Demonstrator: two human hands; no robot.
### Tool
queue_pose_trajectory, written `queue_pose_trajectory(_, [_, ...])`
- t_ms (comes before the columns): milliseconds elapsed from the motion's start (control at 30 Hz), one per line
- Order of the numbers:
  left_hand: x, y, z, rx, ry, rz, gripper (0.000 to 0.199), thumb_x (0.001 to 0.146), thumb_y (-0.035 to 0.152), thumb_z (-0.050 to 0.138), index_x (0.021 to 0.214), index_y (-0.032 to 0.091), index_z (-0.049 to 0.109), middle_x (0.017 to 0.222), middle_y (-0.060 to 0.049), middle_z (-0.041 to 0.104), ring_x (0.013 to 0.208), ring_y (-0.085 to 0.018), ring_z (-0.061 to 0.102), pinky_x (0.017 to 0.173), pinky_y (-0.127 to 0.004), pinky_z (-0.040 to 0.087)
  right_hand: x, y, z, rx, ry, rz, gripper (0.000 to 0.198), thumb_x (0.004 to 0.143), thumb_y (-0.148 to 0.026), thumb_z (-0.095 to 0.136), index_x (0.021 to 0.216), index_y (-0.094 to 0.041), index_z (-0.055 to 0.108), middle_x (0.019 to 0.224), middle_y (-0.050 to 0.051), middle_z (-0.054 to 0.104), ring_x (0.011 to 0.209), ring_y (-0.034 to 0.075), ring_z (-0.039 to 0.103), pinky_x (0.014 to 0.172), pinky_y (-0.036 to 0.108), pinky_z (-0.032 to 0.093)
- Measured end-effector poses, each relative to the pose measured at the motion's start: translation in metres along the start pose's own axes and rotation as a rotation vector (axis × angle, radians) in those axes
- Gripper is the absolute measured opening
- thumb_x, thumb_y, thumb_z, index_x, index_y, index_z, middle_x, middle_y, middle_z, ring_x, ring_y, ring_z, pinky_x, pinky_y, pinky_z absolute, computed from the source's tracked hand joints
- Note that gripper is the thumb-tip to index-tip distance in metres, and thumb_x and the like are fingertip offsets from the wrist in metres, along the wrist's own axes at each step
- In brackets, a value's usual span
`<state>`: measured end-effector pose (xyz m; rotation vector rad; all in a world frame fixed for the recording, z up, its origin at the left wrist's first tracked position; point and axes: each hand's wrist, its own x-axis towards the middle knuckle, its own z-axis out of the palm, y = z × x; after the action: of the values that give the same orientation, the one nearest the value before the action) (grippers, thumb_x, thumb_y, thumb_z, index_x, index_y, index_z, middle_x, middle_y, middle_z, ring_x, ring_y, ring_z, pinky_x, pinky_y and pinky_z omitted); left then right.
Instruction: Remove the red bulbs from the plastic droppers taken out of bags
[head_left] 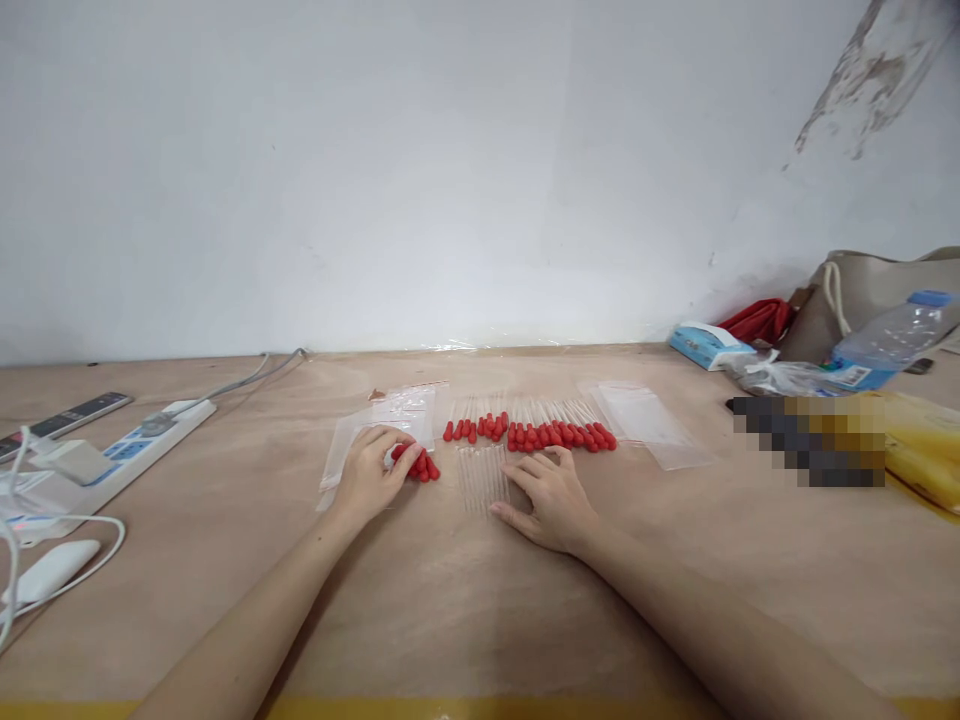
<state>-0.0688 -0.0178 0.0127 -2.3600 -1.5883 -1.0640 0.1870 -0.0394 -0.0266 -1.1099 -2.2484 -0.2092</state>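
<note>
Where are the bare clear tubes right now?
In the head view, the bare clear tubes lie near the centre, left of the right hand and just below the red-tipped tubes.

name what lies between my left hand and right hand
The head view shows red bulbs at the left hand, then thin clear tubes beside the right hand.

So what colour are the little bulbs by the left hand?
The bulbs by the left hand are bright red, best seen in the head view.
</note>
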Motion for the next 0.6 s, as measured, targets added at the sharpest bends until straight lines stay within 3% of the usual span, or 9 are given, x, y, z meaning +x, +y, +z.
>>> queue_pose_trajectory(200, [0.028,0.004,0.019,0.182,-0.203,0.003,0.017,0.075,0.036,0.055,0.076,0.023,0.064,0.088,-0.005,0.061,0.089,-0.024,0.052,0.078,-0.037,0.036,0.000,0.001,-0.002,0.063,0.024,0.042,0.033,0.079,-0.045,0.050,0.100,-0.021,0.058,0.089,0.006,0.064,0.081,0.017,0.054,0.086,0.039,0.026])
queue_pose_trajectory(333, [0.050,0.004,0.035,0.254,-0.342,-0.057,0.022,0.064,0.042,0.065,0.076,0.023,0.065,0.089,-0.006,0.062,0.093,-0.028,0.051,0.079,-0.040,0.036,0.000,0.004,-0.001,0.157,0.093,0.072,0.024,0.081,-0.036,0.049,0.095,-0.020,0.060,0.076,0.002,0.064,0.074,0.014,0.053,0.088,0.037,0.025])
queue_pose_trajectory(433, [0.060,0.002,0.042,0.270,-0.367,-0.092,0.020,0.060,0.041,0.068,0.067,0.023,0.065,0.085,-0.006,0.063,0.091,-0.029,0.053,0.078,-0.040,0.036,0.000,0.006,-0.001,0.178,0.143,0.088,0.020,0.082,-0.034,0.049,0.092,-0.021,0.061,0.068,0.000,0.062,0.069,0.012,0.053,0.088,0.036,0.026])
queue_pose_trajectory(600, [0.062,-0.002,0.042,0.283,-0.328,-0.132,0.015,0.067,0.037,0.062,0.065,0.022,0.065,0.086,-0.006,0.065,0.090,-0.027,0.054,0.076,-0.037,0.037,0.001,0.007,-0.001,0.187,0.177,0.100,0.019,0.082,-0.031,0.048,0.089,-0.021,0.063,0.065,-0.001,0.061,0.067,0.012,0.053,0.088,0.035,0.026])
